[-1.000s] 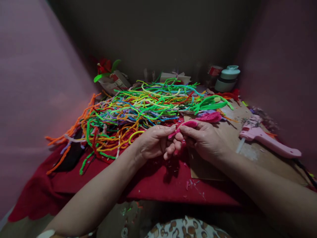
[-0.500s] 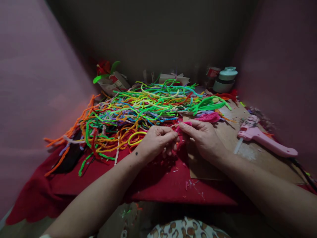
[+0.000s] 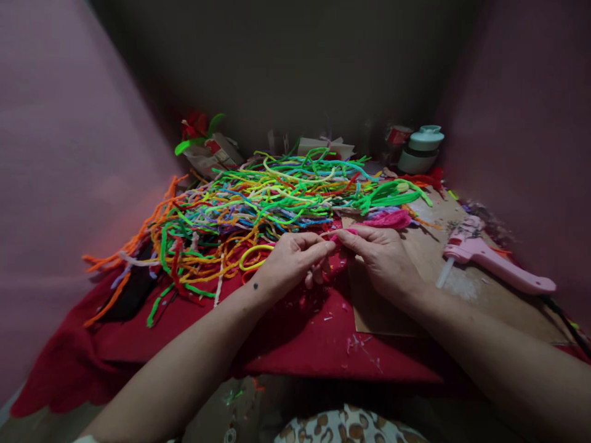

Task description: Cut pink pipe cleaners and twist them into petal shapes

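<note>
A bright pink pipe cleaner (image 3: 353,231) is pinched between the fingertips of both my hands, held just above the red cloth. My left hand (image 3: 298,255) is closed on it, thumb and forefinger meeting near its end. From the other side, my right hand (image 3: 381,253) grips the same piece between thumb and forefinger. Fingers hide much of its shape. Just beyond my right hand lies a bundle of pink pipe cleaners (image 3: 392,218). Beside my left wrist there is a yellow loop (image 3: 252,257), seemingly a scissors handle.
A big tangled pile of coloured pipe cleaners (image 3: 277,191) spreads behind my hands. On a brown board (image 3: 385,317) to the right rests a pink glue gun (image 3: 498,261), its cord trailing off. A light-green lidded container (image 3: 421,151) stands at the back; scraps dot the red cloth (image 3: 295,351).
My left thumb and fingers have shifted slightly along the pink pipe cleaner, closer to the right fingertips. Both hands keep their grip, and the things on the table stay put.
</note>
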A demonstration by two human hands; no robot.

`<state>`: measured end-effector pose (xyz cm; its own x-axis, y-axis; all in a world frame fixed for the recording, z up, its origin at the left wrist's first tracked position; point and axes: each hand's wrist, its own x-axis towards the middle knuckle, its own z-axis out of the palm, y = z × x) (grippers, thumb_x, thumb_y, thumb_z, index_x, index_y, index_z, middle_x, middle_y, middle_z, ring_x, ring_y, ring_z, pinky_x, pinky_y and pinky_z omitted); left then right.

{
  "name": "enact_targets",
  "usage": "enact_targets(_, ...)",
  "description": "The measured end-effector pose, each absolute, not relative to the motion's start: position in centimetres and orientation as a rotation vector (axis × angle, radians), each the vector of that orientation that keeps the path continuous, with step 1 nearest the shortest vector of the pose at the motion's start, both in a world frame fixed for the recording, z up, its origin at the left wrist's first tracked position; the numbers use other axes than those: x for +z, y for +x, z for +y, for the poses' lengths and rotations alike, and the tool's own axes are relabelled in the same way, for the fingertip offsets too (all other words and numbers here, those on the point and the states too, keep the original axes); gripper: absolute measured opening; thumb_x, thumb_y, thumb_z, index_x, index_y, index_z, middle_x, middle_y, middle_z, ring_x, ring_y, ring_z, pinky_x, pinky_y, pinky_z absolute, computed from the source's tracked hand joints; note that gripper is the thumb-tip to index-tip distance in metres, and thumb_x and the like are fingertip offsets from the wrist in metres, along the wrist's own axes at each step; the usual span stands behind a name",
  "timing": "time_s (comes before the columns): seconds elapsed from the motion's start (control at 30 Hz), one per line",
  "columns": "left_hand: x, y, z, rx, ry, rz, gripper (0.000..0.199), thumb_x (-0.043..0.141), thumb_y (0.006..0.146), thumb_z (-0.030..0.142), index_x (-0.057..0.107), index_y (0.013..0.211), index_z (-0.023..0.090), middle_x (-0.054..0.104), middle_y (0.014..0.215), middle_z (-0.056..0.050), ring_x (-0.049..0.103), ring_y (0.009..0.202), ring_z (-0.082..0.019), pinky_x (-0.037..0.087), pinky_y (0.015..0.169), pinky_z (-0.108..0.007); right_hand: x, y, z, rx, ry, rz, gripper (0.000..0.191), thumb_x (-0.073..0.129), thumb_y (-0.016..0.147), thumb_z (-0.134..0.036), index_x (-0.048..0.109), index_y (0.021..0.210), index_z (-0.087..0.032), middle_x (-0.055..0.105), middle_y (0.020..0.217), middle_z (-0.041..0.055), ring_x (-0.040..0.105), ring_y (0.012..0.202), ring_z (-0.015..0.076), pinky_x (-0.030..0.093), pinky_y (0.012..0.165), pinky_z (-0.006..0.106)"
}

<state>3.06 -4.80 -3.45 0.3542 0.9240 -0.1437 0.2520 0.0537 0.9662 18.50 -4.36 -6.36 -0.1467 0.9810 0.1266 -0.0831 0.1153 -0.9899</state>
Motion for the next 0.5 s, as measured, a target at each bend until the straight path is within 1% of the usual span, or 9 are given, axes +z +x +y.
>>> enact_targets(0.1, -3.5, 3.0, -4.8, 0.740, 1.492, 1.159, 0.031, 0.051, 0.082, 0.034, 0.053, 0.060, 0.013, 0.051, 0.047, 0.003, 0.044, 0.037, -0.005, 0.034, 0.038, -0.017, -6.6, 18.4, -4.3, 1.259, -0.977, -1.339, 0.022, 0.060, 0.078, -0.036, 0.067, 0.072, -0.017, 0.063, 0.067, 0.0003, 0.054, 0.061, 0.0120, 0.041, 0.059, 0.025)
enact_targets(0.17, -3.7, 3.1, -4.8, 0.721, 1.494, 1.185, 0.029, 0.052, 0.081, 0.033, 0.053, 0.061, 0.013, 0.049, 0.045, 0.004, 0.043, 0.036, -0.005, 0.033, 0.038, -0.016, -6.6, 18.3, -4.3, 1.244, -0.985, -1.333, 0.020, 0.061, 0.077, -0.035, 0.069, 0.076, -0.017, 0.065, 0.070, 0.0011, 0.054, 0.061, 0.0120, 0.041, 0.057, 0.024)
enact_targets(0.27, -4.0, 3.3, -4.8, 0.682, 1.506, 1.197, 0.022, 0.055, 0.079, 0.032, 0.054, 0.066, 0.014, 0.050, 0.048, 0.005, 0.042, 0.036, -0.005, 0.034, 0.038, -0.017, -6.4, 18.2, -4.4, 1.165, -1.026, -1.327, 0.019, 0.063, 0.076, -0.031, 0.067, 0.066, -0.015, 0.063, 0.063, 0.0006, 0.052, 0.058, 0.0111, 0.040, 0.054, 0.023)
enact_targets(0.33, -4.1, 3.2, -4.8, 0.671, 1.525, 1.213, 0.020, 0.055, 0.078, 0.031, 0.054, 0.067, 0.014, 0.050, 0.048, 0.005, 0.042, 0.036, -0.005, 0.034, 0.037, -0.017, -6.4, 18.1, -4.5, 1.127, -1.047, -1.326, 0.020, 0.062, 0.076, -0.029, 0.066, 0.064, -0.015, 0.062, 0.062, 0.0003, 0.052, 0.058, 0.0110, 0.039, 0.054, 0.022)
enact_targets(0.43, -3.8, 2.8, -4.4, 0.781, 1.548, 1.269, 0.020, 0.056, 0.077, 0.029, 0.055, 0.065, 0.013, 0.049, 0.049, 0.005, 0.041, 0.038, -0.005, 0.033, 0.038, -0.017, -6.6, 17.7, -4.8, 1.152, -1.058, -1.305, 0.017, 0.059, 0.079, -0.031, 0.065, 0.077, -0.016, 0.061, 0.066, -0.0004, 0.049, 0.054, 0.0097, 0.037, 0.050, 0.022)
enact_targets(0.5, -3.4, 2.4, -3.9, 0.908, 1.541, 1.272, 0.019, 0.057, 0.076, 0.029, 0.057, 0.068, 0.013, 0.050, 0.052, 0.004, 0.042, 0.042, -0.005, 0.034, 0.041, -0.017, -6.9, 17.4, -5.2, 1.168, -1.074, -1.339, 0.019, 0.056, 0.081, -0.034, 0.062, 0.078, -0.016, 0.057, 0.063, -0.0020, 0.045, 0.050, 0.0085, 0.034, 0.047, 0.021)
